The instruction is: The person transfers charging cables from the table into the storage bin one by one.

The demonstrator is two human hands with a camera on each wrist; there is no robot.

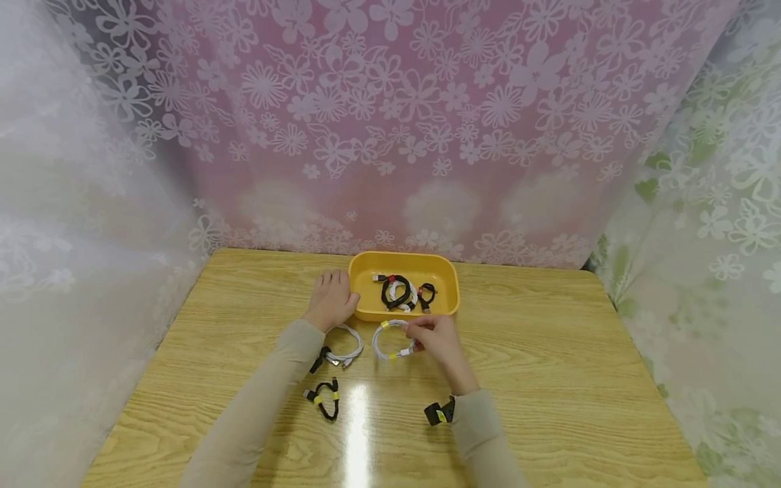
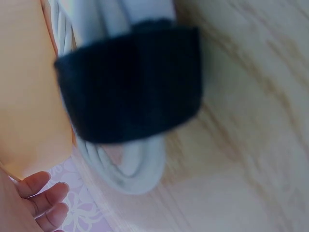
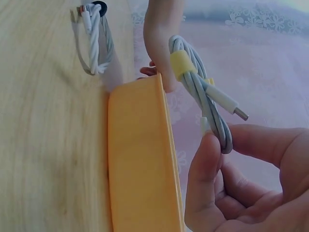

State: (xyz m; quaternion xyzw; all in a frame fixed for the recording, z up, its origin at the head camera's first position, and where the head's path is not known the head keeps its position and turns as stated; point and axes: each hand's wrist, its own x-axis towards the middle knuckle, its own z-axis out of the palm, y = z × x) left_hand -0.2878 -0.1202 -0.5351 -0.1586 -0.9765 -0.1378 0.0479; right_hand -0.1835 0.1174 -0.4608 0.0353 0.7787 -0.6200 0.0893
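Observation:
My right hand [image 1: 436, 339] pinches a coiled white charging cable [image 3: 198, 87] between thumb and fingertips. A yellow tie [image 3: 182, 65] wraps the coil, and one metal-tipped plug sticks out. In the head view it hangs just in front of the yellow box [image 1: 405, 316]. My left hand [image 1: 332, 298] rests at the box's left end, thumb by the rim; its visible fingers [image 2: 50, 198] are loosely bent in the left wrist view. Close under that wrist lies another coiled white cable [image 1: 354, 346] with a black strap [image 2: 130, 87].
Inside the box lie a black coiled cable [image 1: 384, 298], a white one and a small black one [image 1: 429, 291]. On the wooden table [image 1: 549, 366] are a black cable with yellow ties [image 1: 333, 410] and a black strap-like item [image 1: 436, 413] by the right sleeve. Floral curtains [image 1: 396, 135] surround the table.

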